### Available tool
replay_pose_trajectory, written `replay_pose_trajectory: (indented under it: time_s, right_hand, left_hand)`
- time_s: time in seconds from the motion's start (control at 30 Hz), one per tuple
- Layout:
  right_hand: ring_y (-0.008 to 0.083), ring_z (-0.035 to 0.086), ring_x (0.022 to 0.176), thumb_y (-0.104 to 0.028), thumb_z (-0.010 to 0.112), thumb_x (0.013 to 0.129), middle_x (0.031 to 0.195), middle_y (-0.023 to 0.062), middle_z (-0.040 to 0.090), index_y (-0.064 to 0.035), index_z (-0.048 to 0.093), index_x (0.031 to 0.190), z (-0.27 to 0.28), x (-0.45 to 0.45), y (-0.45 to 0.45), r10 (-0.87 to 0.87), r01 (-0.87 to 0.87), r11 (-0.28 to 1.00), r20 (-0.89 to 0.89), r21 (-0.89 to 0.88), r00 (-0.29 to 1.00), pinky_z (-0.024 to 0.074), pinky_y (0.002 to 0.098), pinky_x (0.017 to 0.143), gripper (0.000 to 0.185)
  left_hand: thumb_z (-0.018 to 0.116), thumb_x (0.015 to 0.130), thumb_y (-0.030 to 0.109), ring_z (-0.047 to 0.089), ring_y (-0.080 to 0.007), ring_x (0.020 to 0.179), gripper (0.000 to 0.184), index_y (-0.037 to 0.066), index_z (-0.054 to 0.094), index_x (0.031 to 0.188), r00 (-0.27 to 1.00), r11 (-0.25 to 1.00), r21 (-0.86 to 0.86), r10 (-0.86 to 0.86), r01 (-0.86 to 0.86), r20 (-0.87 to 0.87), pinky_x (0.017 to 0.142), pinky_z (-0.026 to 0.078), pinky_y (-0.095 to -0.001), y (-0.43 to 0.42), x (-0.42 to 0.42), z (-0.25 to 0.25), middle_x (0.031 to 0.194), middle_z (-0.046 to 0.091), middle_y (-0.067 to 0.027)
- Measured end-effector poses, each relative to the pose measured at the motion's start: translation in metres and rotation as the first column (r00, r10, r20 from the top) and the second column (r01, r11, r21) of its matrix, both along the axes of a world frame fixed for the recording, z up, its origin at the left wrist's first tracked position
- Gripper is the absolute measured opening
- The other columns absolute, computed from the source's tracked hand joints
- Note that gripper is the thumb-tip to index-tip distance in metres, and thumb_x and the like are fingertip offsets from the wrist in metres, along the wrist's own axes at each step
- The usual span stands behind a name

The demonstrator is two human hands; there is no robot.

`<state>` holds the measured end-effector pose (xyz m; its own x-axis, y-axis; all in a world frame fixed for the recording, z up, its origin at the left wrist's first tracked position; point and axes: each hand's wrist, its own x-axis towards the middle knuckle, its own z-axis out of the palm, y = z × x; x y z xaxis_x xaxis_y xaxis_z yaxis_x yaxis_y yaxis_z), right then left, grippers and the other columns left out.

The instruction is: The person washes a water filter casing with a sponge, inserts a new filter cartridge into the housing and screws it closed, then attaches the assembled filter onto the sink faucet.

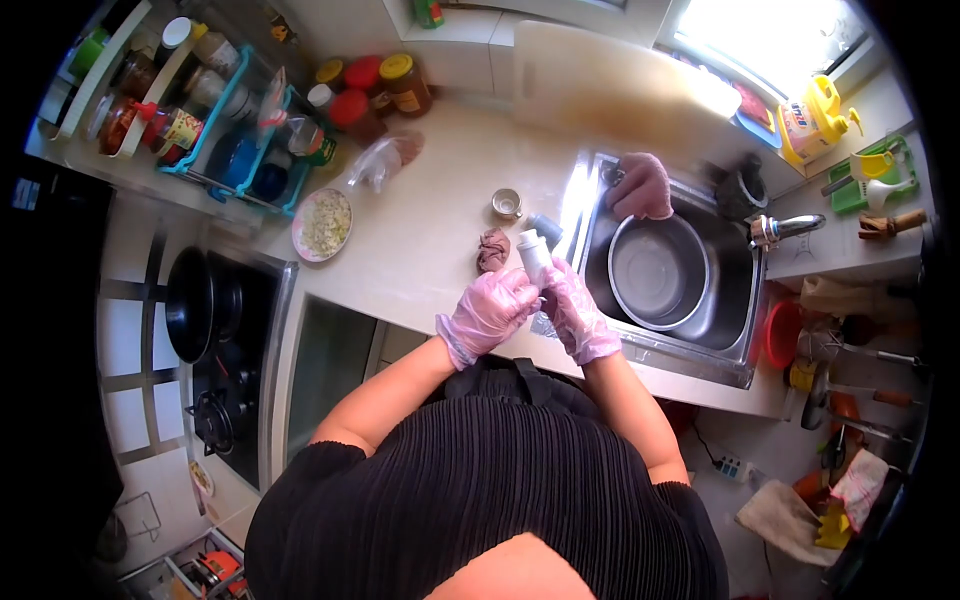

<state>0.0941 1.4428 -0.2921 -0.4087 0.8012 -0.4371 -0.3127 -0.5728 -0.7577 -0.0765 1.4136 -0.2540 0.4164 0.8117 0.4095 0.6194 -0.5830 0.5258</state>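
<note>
Both of my hands wear thin pink see-through gloves and meet over the counter's front edge. A white cylindrical bottle [535, 252] stands out between them. My right hand [575, 308] is wrapped round its lower part. My left hand [492, 308] is closed beside it, its fingers pinched at the bottle's base; whether they grip the bottle itself is hard to tell. Just beyond my left hand lies a crumpled brown cloth [493, 250]. A small cup [507, 204] stands farther back, and a grey-blue item [545, 228] lies partly behind the bottle.
On the right, a sink [735, 290] holds a metal basin [658, 272], with a pink cloth [641, 187] over its rim. To the left are a plate of chopped food [323, 225], a plastic bag [378, 165], lidded jars [405, 85] and a stove [240, 370].
</note>
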Motion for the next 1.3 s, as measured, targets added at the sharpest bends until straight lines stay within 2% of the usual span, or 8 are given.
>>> replay_pose_trajectory:
  time_s: [0.07, 0.17, 0.33, 0.6, 0.7, 0.87, 1.03, 1.3]
  right_hand:
    - [0.0139, 0.057, 0.097, -0.035, 0.056, 0.096, 0.11, 0.0053, 0.056, -0.007, 0.047, 0.131, -0.006, -0.004, 0.0, -0.057, 0.057, 0.998, -0.088, -0.006, 0.994, 0.0491, 0.0319, 0.087, 0.045]
    - [0.0152, 0.057, 0.096, -0.025, 0.054, 0.097, 0.113, 0.0057, 0.055, -0.0073, 0.041, 0.139, 0.004, 0.0, 0.003, -0.138, 0.139, 0.99, -0.143, -0.003, 0.98, 0.0491, 0.0307, 0.085, 0.048]
    - [0.0154, 0.057, 0.091, -0.024, 0.053, 0.098, 0.113, 0.009, 0.055, -0.0048, 0.041, 0.14, 0.025, 0.003, 0.01, -0.036, 0.045, 0.989, -0.07, 0.138, 0.997, 0.0477, 0.0287, 0.08, 0.048]
    - [0.0147, 0.056, 0.084, -0.037, 0.05, 0.099, 0.097, 0.006, 0.059, -0.0021, 0.052, 0.125, 0.031, -0.017, 0.016, 0.126, -0.121, 0.991, -0.081, 0.061, 0.989, 0.0475, 0.0276, 0.084, 0.043]
    - [0.0147, 0.056, 0.088, -0.029, 0.057, 0.096, 0.1, 0.0066, 0.059, -0.0035, 0.049, 0.13, 0.003, -0.004, 0.016, -0.023, -0.186, 0.854, 0.393, 0.487, 0.919, 0.0474, 0.0269, 0.086, 0.043]
    - [0.0181, 0.059, 0.094, -0.015, 0.069, 0.084, 0.112, 0.0105, 0.06, -0.0017, 0.061, 0.117, 0.041, -0.032, 0.003, -0.283, 0.029, 0.707, 0.246, 0.707, 0.927, 0.0476, 0.0321, 0.087, 0.037]
    - [0.0144, 0.059, 0.079, -0.004, 0.064, 0.088, 0.085, 0.0061, 0.063, 0.0016, 0.067, 0.091, 0.024, -0.038, 0.013, -0.255, 0.046, 0.817, 0.288, 0.575, 0.923, 0.0473, 0.0279, 0.076, 0.007]
    - [0.0068, 0.051, 0.075, -0.008, 0.063, 0.092, 0.081, -0.0021, 0.057, -0.0016, 0.064, 0.092, -0.008, -0.041, -0.058, -0.546, 0.391, 0.816, 0.345, 0.426, 0.763, 0.043, 0.0237, 0.07, 0.006]
  left_hand:
    - [0.064, 0.092, 0.023, 0.061, -0.0237, 0.077, 0.018, 0.007, 0.067, 0.1, 0.997, 0.998, -0.057, -0.008, 0.012, 0.078, 0.068, 0.05, -0.0345, 0.001, -0.012, -0.019, 0.096, 0.065, -0.0072]
    - [0.049, 0.101, 0.043, 0.062, -0.0117, 0.088, 0.044, 0.004, 0.064, 0.116, 0.774, 0.233, -0.884, 0.429, 0.405, 0.467, 0.079, 0.053, -0.0302, 0.001, -0.052, -0.022, 0.108, 0.066, -0.0037]
    - [0.059, 0.098, 0.032, 0.06, -0.0161, 0.101, 0.048, 0.0, 0.049, 0.132, 0.735, 0.762, -0.646, 0.461, -0.04, 0.498, 0.088, 0.051, -0.0292, 0.03, -0.076, -0.018, 0.117, 0.061, -0.0097]
    - [0.057, 0.099, 0.029, 0.055, -0.0201, 0.116, 0.041, 0.002, 0.049, 0.129, 0.263, 0.466, -0.512, 0.499, 0.722, 0.826, 0.101, 0.044, -0.0324, 0.053, -0.023, -0.017, 0.126, 0.057, -0.0122]
    - [0.055, 0.1, 0.03, 0.057, -0.0203, 0.114, 0.038, 0.002, 0.05, 0.125, 0.183, 0.511, -0.535, 0.585, 0.673, 0.79, 0.099, 0.047, -0.0331, 0.049, -0.025, -0.019, 0.124, 0.059, -0.0126]
    - [0.052, 0.101, 0.031, 0.058, -0.0198, 0.112, 0.038, 0.001, 0.051, 0.124, 0.287, 0.469, -0.612, 0.593, 0.637, 0.752, 0.098, 0.048, -0.0334, 0.05, -0.044, -0.023, 0.119, 0.06, -0.0125]
    - [0.051, 0.101, 0.033, 0.058, -0.0209, 0.107, 0.037, 0.002, 0.052, 0.121, 0.382, 0.357, -0.679, 0.618, 0.642, 0.687, 0.096, 0.05, -0.034, 0.048, -0.059, -0.014, 0.114, 0.06, -0.0117]
    - [0.057, 0.096, 0.039, 0.057, -0.0289, 0.11, 0.044, 0.005, 0.046, 0.122, -0.131, 0.274, -0.6, 0.954, 0.752, 0.271, 0.094, 0.052, -0.0453, 0.073, -0.098, -0.07, 0.119, 0.055, -0.0152]
